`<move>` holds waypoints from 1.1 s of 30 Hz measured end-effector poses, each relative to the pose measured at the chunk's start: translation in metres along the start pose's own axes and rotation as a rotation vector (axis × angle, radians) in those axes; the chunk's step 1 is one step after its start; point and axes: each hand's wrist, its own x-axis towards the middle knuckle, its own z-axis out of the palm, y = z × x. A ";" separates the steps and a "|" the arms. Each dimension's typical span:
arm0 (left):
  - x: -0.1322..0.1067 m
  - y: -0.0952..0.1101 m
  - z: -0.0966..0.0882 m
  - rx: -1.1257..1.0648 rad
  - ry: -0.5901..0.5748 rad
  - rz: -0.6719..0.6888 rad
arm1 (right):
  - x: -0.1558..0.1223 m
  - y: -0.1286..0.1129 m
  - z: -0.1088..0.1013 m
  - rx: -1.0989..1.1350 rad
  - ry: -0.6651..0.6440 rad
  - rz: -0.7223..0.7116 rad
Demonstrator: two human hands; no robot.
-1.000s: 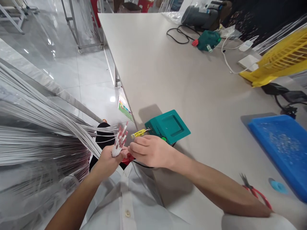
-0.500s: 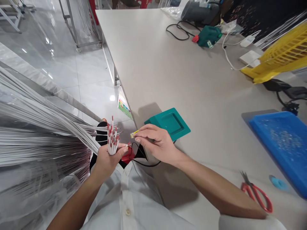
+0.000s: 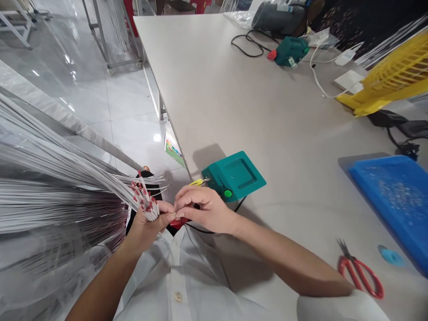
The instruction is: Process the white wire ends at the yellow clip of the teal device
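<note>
My left hand (image 3: 147,225) is closed around a bundle of white cables (image 3: 152,213) with red tips, which stand up out of the fist. Its thumb and forefinger meet the fingertips of my right hand (image 3: 205,207) in front of my shirt. The right hand is closed in a pinch there; whatever lies between the fingertips is too small and hidden to name. Just beyond the right hand sits a green device (image 3: 239,171) with a green button, and a yellow piece (image 3: 197,182) sticks out from its left side.
Many more white cables (image 3: 67,156) hang at the left. On the table (image 3: 214,89) are red-handled scissors (image 3: 359,272), a blue tray (image 3: 377,187) of small clear pieces, a light-blue ring (image 3: 391,255), a second green device (image 3: 290,50) and a yellow fan (image 3: 391,76).
My right hand has moved down and left, bringing its fingertips against those of my left hand. The cable bundle has tilted leftward. The green device's button and yellow piece now show.
</note>
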 end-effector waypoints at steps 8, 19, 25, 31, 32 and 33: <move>0.000 -0.011 0.004 -0.130 0.123 -0.074 | -0.012 0.014 0.035 0.291 0.364 0.294; 0.002 -0.017 0.012 -0.153 0.184 -0.051 | -0.012 0.016 0.027 -0.164 0.410 -0.016; 0.001 -0.013 0.011 -0.101 0.155 -0.096 | -0.011 0.013 0.020 -0.137 0.290 -0.027; 0.000 -0.013 0.006 -0.135 0.114 -0.103 | -0.016 0.022 0.032 0.256 0.337 0.122; 0.000 -0.013 0.006 -0.145 0.114 -0.099 | -0.016 0.023 0.035 0.311 0.347 0.150; 0.001 -0.014 0.007 -0.152 0.114 -0.096 | -0.017 0.024 0.036 0.357 0.355 0.180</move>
